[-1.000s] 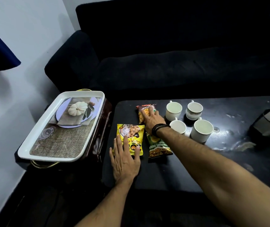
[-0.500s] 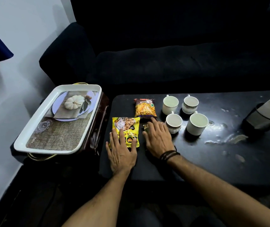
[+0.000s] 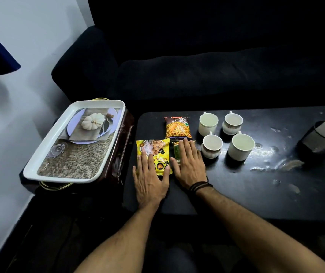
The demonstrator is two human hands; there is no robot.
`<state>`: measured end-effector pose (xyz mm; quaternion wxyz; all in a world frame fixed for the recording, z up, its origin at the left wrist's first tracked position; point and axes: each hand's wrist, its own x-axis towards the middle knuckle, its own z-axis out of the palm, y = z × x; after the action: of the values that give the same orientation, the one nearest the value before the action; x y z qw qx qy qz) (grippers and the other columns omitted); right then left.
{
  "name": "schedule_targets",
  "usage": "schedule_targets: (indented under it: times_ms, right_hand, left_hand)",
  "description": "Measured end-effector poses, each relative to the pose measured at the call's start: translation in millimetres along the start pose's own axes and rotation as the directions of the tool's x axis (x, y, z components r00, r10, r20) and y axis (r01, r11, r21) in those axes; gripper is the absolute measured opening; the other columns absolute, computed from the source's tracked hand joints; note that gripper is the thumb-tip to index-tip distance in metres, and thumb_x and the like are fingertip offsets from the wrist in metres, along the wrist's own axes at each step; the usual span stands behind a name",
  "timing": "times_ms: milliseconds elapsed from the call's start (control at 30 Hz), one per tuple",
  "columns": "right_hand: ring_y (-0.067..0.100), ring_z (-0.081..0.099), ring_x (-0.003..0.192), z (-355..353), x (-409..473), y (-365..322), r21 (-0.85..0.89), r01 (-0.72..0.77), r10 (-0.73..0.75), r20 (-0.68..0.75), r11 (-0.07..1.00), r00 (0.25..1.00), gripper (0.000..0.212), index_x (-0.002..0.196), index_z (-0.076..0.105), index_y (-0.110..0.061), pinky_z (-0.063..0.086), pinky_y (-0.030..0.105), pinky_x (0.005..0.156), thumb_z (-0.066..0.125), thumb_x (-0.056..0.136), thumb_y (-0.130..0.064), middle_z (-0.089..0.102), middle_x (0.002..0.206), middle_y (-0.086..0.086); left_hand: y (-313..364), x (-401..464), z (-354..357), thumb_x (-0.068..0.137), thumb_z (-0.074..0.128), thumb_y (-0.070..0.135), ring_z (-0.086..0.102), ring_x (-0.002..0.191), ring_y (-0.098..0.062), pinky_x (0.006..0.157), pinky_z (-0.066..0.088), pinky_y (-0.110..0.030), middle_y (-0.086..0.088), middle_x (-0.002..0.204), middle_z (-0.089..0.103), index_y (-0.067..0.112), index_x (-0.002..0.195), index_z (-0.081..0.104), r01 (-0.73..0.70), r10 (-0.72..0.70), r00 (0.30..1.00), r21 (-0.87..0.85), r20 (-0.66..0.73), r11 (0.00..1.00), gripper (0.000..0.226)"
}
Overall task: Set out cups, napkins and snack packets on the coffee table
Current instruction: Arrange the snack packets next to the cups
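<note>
Three snack packets lie at the left end of the black coffee table (image 3: 236,196). My left hand (image 3: 150,178) rests flat, fingers spread, on the lower part of the yellow packet (image 3: 153,149). Flat on the green packet (image 3: 176,152) lies my right hand (image 3: 190,164), covering most of it. The orange mixture packet (image 3: 177,128) lies just beyond, untouched. Several white cups stand to the right in a cluster, among them a near one (image 3: 211,146) close to my right hand and a larger one (image 3: 240,146). A napkin holder (image 3: 324,134) stands at the right edge.
A white tray (image 3: 39,166) with a printed pumpkin picture sits on a dark stand left of the table. A black sofa (image 3: 197,71) runs along the table's far side. The wall is at the left. Smears mark the tabletop right of the cups.
My right hand came back from the orange packet to the green one and now lies flat on it. The left hand has stayed on the yellow packet.
</note>
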<state>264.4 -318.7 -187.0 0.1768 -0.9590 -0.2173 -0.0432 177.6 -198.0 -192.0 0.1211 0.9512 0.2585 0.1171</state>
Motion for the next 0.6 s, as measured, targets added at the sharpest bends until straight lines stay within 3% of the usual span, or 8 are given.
schedule_targets:
  times_ms: [167,233,300,600]
  right_hand:
    - [0.023,0.009,0.152,-3.2,-2.7,-0.9,-0.05,0.095,-0.099,-0.072,0.994,0.993,0.073,0.154,0.023,-0.015,0.002,0.048,0.121,0.023,0.095,-0.058,0.015,0.163,0.006]
    - [0.025,0.021,0.15,-1.9,-5.1,-2.1,-0.127,0.169,-0.179,-0.07,0.977,0.981,0.065,0.149,0.035,-0.015,0.004,0.051,0.121,0.027,0.097,-0.053,0.028,0.16,0.008]
    - [0.026,0.029,0.147,-0.5,-5.6,-1.9,-0.156,0.149,-0.159,-0.053,0.977,0.986,0.06,0.147,0.041,-0.016,0.004,0.053,0.121,0.028,0.098,-0.049,0.035,0.156,0.008]
    - [0.026,0.035,0.144,1.2,-4.2,-1.9,-0.123,0.088,-0.095,-0.058,0.989,0.994,0.061,0.146,0.042,-0.016,0.009,0.054,0.118,0.029,0.097,-0.05,0.037,0.155,0.007]
  left_hand:
    - [1.8,5.3,-1.0,0.092,0.027,0.067,0.005,0.153,-0.02,0.123,0.008,-0.044,-0.004,0.166,0.006,0.026,0.157,0.016,-0.078,0.08,0.996,0.037,-0.04,0.996,0.078]
    - [1.6,5.4,-1.0,0.092,0.028,0.066,0.007,0.153,-0.02,0.123,0.009,-0.045,-0.005,0.166,0.009,0.028,0.156,0.018,-0.085,0.087,0.995,0.046,-0.039,0.995,0.075]
    - [1.7,5.0,-1.0,0.092,0.031,0.065,0.01,0.153,-0.021,0.123,0.01,-0.046,-0.006,0.165,0.016,0.029,0.155,0.024,-0.074,0.074,0.997,0.023,-0.026,0.997,0.073]
    - [1.5,9.1,-1.1,0.092,0.034,0.062,0.011,0.152,-0.021,0.123,0.008,-0.045,-0.006,0.163,0.021,0.028,0.152,0.03,-0.096,0.096,0.995,-0.001,-0.02,0.995,0.07]
